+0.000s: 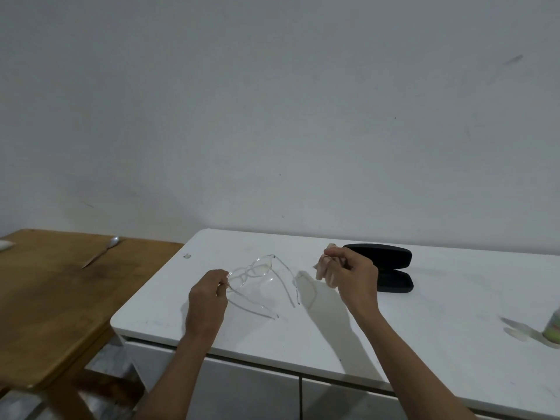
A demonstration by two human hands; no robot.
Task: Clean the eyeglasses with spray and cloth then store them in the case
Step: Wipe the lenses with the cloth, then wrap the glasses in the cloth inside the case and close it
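Two tables side by side: white cabinet top (424,322) on the right w/ everything task-related, wooden table (45,298) on the left, lower. Black case (391,268) lies open near the back edge, lid up, empty as far as visible. Left hand (209,294) pinches the clear eyeglasses (257,269) at the near hinge, temples unfolded, tips toward the person; can't tell if the frame touches the top. Right hand (353,275) is closed round a bunched pale cloth (325,268), just beside the glasses, not touching them. Spray bottle (553,330) sits at far right edge, cut off. Spoon (101,251) lies on the wooden table.
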